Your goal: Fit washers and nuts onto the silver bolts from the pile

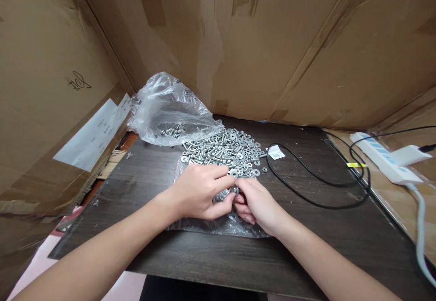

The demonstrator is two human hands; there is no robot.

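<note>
My left hand (pixel 204 192) and my right hand (pixel 255 203) meet over the front middle of the dark tabletop. Their thumbs and forefingers pinch together around a small silver metal fastener (pixel 234 190), mostly covered by the fingertips, so its exact kind does not show. Beneath both hands lies a flat clear plastic bag (pixel 218 227), with some washers showing through beside the right fingers. Just beyond the hands spreads a heap of loose bolts, nuts and washers (pixel 218 148).
A large clear plastic bag (pixel 166 105) lies behind the heap, with bolts at its mouth. To the right are a small white label (pixel 275 152), a looped black cable (pixel 309 204) and a white power strip (pixel 381 155). Cardboard walls (pixel 272 42) enclose the dark table (pixel 190 258).
</note>
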